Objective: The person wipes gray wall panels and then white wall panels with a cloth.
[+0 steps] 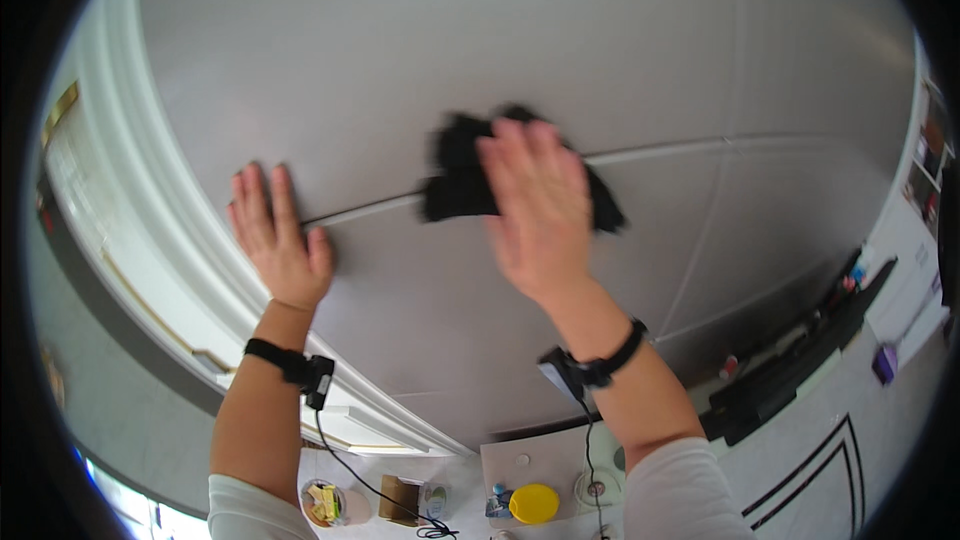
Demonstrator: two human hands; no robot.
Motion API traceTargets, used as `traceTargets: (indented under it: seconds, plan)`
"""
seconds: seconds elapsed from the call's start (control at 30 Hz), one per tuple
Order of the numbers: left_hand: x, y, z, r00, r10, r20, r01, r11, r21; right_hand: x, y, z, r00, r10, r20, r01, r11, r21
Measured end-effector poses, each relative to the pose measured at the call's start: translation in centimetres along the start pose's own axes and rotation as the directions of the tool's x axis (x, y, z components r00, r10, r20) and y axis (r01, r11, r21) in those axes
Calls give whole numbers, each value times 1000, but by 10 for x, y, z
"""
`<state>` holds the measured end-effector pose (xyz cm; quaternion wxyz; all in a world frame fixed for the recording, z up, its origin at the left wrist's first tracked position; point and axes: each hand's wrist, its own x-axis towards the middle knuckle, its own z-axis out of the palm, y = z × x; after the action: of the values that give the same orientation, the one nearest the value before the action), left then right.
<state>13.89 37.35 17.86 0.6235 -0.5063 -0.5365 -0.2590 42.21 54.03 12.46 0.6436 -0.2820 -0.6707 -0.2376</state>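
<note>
Yellow oval object on a pale table; brown box; white moulding; small purple object.

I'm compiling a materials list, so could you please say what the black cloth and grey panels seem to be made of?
Black cloth: probably matte fabric, judging by its limp outline; blur hides the weave.
Grey panels: satin finish, perhaps laminate or painted metal, given their smooth, soft sheen.

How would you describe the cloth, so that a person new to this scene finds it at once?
Start with the large grey panel. Near its middle, the right hand lies flat on the cloth. Black and uneven in outline, the cloth stands out from the smooth panel.
</note>
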Motion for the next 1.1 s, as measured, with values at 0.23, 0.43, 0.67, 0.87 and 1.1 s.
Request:
traceTargets:
  seconds: [0.23, 0.43, 0.67, 0.87, 1.1]
  plan:
    - [8, 9, 7, 996, 75, -48, -73, 997, 27, 19, 69, -18, 979, 105, -174, -93, 993, 78]
    - [9, 6, 2, 991, 114, -65, -111, 993, 48, -161, 110, -14, 788, 600, -135, -598, 799, 60]
    - [5, 15, 9, 990, 120, -69, -119, 993, 28, -384, 70, 18, -192, 981, -13, -778, -144, 612]
    - [0, 8, 3, 988, 130, -82, -128, 991, 28, -147, -59, 33, 622, 782, -38, -740, 604, 296]
    - [3, 11, 10, 986, 138, -95, -138, 990, 11, -125, -66, 33, 986, -106, 127, 78, 975, 207]
